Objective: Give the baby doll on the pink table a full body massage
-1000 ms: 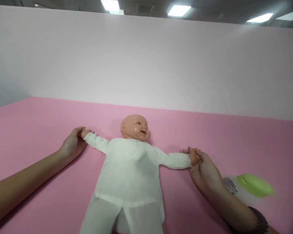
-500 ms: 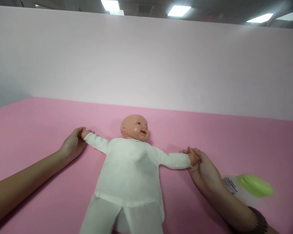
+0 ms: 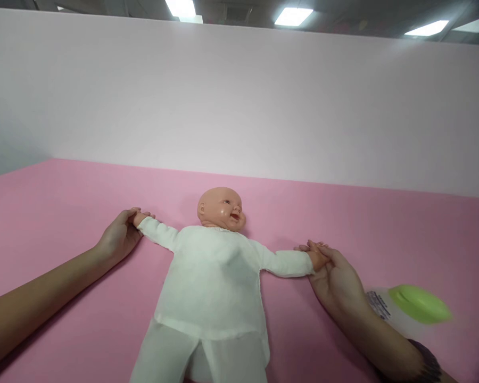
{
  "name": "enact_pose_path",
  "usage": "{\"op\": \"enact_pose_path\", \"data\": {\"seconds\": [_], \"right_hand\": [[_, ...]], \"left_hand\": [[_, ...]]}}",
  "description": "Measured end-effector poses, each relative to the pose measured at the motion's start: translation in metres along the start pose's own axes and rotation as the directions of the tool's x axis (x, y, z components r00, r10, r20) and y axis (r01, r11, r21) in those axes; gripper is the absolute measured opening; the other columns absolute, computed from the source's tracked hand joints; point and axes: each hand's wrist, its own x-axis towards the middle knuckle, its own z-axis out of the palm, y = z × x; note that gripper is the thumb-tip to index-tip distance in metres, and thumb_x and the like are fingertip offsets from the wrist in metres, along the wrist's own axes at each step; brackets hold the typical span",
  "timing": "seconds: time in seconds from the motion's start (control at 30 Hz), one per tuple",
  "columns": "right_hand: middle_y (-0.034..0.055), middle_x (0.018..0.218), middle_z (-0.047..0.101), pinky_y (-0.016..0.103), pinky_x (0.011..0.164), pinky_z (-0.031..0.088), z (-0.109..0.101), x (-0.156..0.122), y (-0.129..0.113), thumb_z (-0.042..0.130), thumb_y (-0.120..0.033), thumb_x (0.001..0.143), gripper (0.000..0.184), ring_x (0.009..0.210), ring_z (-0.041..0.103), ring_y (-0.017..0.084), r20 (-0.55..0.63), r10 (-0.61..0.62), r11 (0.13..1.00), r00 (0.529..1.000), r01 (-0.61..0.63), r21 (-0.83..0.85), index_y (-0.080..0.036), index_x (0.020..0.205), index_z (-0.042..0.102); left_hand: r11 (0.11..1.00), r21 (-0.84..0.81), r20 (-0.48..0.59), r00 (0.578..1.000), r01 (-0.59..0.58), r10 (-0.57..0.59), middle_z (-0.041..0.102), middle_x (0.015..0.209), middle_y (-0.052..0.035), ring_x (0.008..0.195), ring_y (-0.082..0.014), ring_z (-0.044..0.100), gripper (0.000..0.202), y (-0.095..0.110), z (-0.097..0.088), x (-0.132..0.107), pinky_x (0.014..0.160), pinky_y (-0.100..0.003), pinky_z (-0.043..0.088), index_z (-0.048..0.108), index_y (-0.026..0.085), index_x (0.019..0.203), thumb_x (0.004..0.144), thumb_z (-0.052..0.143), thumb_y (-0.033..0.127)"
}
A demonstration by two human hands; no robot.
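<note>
A baby doll (image 3: 213, 276) in a white top and white trousers lies on its back on the pink surface (image 3: 56, 213), arms stretched out to both sides. My left hand (image 3: 117, 236) is closed around the doll's hand at the left. My right hand (image 3: 335, 276) holds the doll's other hand at the right, fingers wrapped under it. The doll's bald head (image 3: 220, 208) points toward the far wall.
A white bottle with a green cap (image 3: 417, 306) lies just right of my right forearm. A pale pink wall (image 3: 239, 106) rises behind the surface. The doll's legs run off the bottom edge of the view.
</note>
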Motion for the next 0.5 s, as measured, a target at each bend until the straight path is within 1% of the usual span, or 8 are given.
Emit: {"op": "enact_pose_path", "data": {"seconds": [0.17, 0.33, 0.5], "right_hand": [[0.0001, 0.078, 0.061, 0.023, 0.068, 0.061, 0.0056, -0.0029, 0.0, 0.065, -0.013, 0.082, 0.012, 0.072, 0.064, 0.014, -0.043, 0.017, 1.0, 0.999, -0.018, -0.014, -0.02, 0.084, 0.055], [0.0022, 0.08, 0.063, 0.024, 0.066, 0.06, 0.0069, -0.0045, -0.0005, 0.059, -0.014, 0.084, 0.006, 0.074, 0.065, 0.015, -0.061, 0.015, 1.0, 0.998, -0.016, -0.017, -0.019, 0.083, 0.056], [0.0018, 0.082, 0.063, 0.028, 0.068, 0.061, 0.0028, -0.0026, -0.0005, 0.062, -0.015, 0.081, 0.009, 0.075, 0.066, 0.016, -0.033, -0.017, 1.0, 0.999, 0.017, 0.003, -0.019, 0.085, 0.055]], "left_hand": [[0.998, 0.057, -0.018, 0.999, 0.03, -0.029, 0.068, 0.088, -0.0105, 0.086, -0.023, 0.071, 0.015, 0.0017, 0.0033, -0.0014, 0.076, -0.033, 0.064, 0.061, 0.016, 0.08, 0.092, 0.052, 0.019], [1.0, -0.021, -0.025, 1.0, 0.002, -0.003, 0.067, 0.084, -0.0087, 0.083, -0.0216, 0.071, 0.015, 0.0012, 0.0018, 0.0006, 0.077, -0.033, 0.064, 0.058, 0.017, 0.081, 0.092, 0.048, 0.016], [0.999, -0.04, -0.003, 1.0, -0.008, 0.008, 0.067, 0.085, -0.0096, 0.083, -0.0224, 0.072, 0.013, 0.0011, 0.0008, 0.0, 0.075, -0.034, 0.065, 0.056, 0.017, 0.081, 0.089, 0.047, 0.013]]}}
